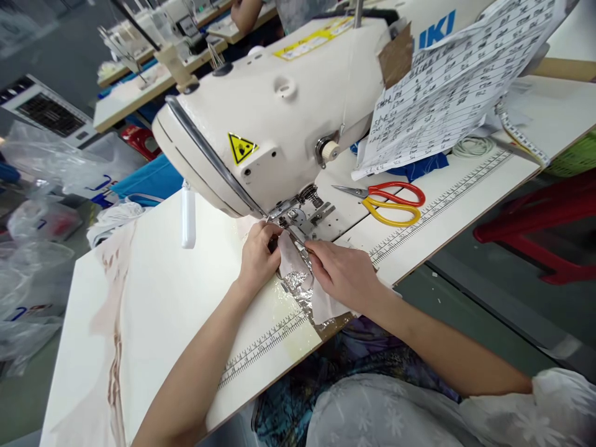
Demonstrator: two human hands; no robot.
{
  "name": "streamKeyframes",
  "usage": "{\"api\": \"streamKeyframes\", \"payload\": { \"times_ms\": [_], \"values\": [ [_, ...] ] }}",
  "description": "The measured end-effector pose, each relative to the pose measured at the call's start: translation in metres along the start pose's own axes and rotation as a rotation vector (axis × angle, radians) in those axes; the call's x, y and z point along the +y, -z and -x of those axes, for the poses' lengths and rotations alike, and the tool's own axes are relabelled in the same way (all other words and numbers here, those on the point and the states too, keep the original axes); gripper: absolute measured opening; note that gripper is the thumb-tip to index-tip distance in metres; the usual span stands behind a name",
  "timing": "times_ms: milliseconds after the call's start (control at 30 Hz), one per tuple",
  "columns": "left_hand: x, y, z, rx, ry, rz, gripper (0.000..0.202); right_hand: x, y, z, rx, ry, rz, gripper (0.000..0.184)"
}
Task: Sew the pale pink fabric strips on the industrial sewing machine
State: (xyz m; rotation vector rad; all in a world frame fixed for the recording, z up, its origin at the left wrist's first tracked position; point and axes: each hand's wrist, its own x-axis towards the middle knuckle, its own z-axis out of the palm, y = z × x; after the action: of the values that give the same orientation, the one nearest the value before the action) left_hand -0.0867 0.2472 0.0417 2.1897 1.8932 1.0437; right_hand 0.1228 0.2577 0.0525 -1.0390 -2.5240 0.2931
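A white industrial sewing machine (pixel 223 124) stands in front of me. Close by its needle area, my left hand (pixel 258 256) is closed, fingertips pinching the edge of a thin pale pink fabric piece (pixel 293 254). To the right, my right hand (pixel 347 273) is closed too, with thumb and fingers gripping the same fabric near the metal presser parts (pixel 298 218). The fabric hangs toward me between the hands, over a crinkled shiny silver sheet (pixel 302 285). My fingers partly hide where the cloth meets the needle.
Red and yellow-handled scissors (pixel 393 202) lie right of the machine, near a printed ruler strip (pixel 454 186). Handwritten paper sheets (pixel 447 93) lean behind them. Sheer pale fabric (pixel 116 347) trails along the table's left side. A red stool (pixel 544 223) stands at right; another person's arm (pixel 245 13) shows behind.
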Motion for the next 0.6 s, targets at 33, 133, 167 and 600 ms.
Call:
{"api": "streamKeyframes", "payload": {
  "times_ms": [33,133,167,600],
  "values": [
    [-0.0008,0.0001,-0.0005,-0.003,-0.005,-0.005,0.006,0.0001,0.0003,-0.0001,-0.007,0.000,0.002,0.035],
    [-0.0031,0.0005,-0.0022,-0.006,0.022,0.022,0.003,0.0003,0.0014,-0.0006,-0.027,-0.002,0.008,0.035],
    [-0.0036,0.0008,-0.0028,-0.006,0.044,0.043,0.003,0.0003,0.0017,-0.0007,-0.030,-0.004,0.006,0.035],
    [-0.0008,0.0011,-0.0007,0.050,-0.086,-0.042,0.009,-0.0009,0.0002,-0.0028,-0.045,-0.049,0.034,0.033]
  ]
}}
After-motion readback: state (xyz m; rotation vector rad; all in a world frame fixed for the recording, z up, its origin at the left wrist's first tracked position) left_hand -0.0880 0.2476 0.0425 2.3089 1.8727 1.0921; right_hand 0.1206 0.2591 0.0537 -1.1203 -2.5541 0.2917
